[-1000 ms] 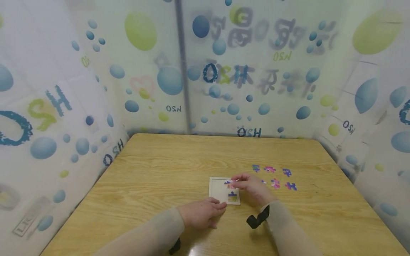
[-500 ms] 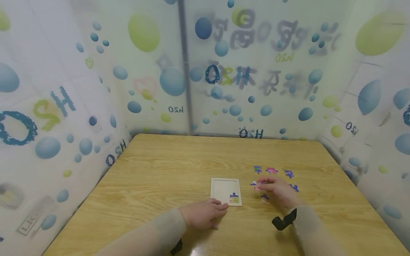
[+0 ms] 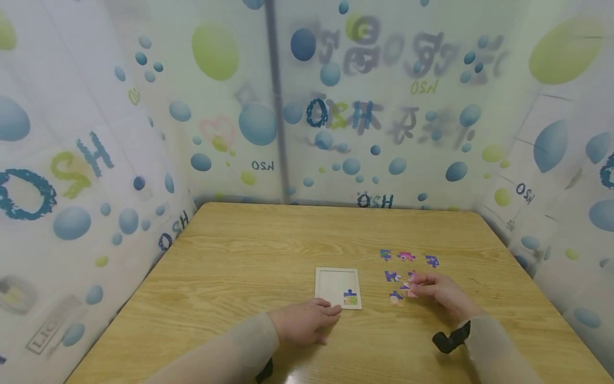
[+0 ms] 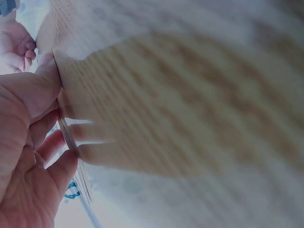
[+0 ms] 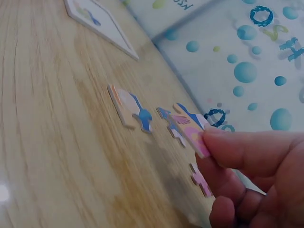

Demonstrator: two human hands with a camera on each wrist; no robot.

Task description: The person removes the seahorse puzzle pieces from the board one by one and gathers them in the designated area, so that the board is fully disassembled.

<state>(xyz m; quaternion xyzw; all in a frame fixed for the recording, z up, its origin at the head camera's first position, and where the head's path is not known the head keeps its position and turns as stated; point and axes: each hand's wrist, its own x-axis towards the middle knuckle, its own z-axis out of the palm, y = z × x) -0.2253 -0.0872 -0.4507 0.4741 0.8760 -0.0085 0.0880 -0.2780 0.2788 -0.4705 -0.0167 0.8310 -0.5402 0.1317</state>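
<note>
My right hand [image 3: 443,292] pinches a jigsaw piece [image 5: 189,130] between thumb and fingers, raised above the table on the right. The piece is pink, orange and blue. Beneath and beside it lie loose jigsaw pieces, among them a peach and blue one [image 5: 127,105] and a pink one [image 5: 201,180]. A square, pale puzzle tray [image 3: 317,281] lies left of them, with one blue and green piece [image 3: 350,298] in its near right corner. At the tray's near edge rests my left hand [image 3: 303,321], its fingers relaxed and touching the rim.
More loose pieces lie in rough rows to the right of the tray, including a pink piece [image 3: 406,256] and a blue one [image 3: 432,261] at the back. The wooden table [image 3: 230,256] meets curtain-like walls printed with blue and green drops.
My right hand has carried the pinched piece from over the tray rightward to above the loose pieces. The left hand stays at the tray's near edge.
</note>
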